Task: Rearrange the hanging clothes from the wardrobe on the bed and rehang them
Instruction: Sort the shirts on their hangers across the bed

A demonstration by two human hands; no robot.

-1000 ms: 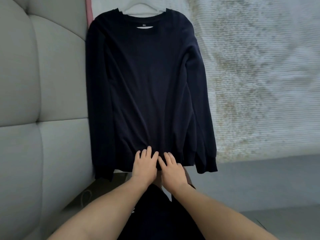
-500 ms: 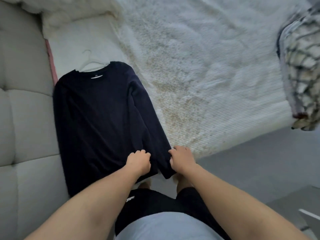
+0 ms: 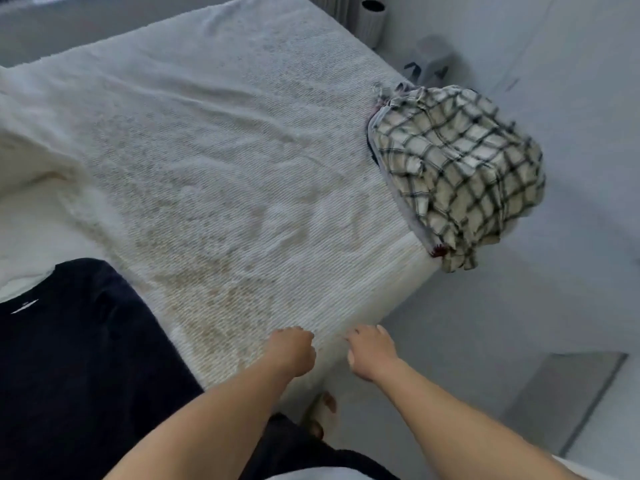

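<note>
Hands off dark sweater [image 3: 79, 358], left hand [image 3: 291, 351] empty

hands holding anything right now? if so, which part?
Nothing held. Left hand is loosely curled over the bedspread edge, right hand relaxed beside it. Both are clear of the navy sweater and the plaid shirt pile.

A bed [image 3: 214, 140] under a white textured cover fills the room, pale grey floor [image 3: 519, 306] alongside, a ribbed vase [image 3: 372, 17] beyond.
</note>
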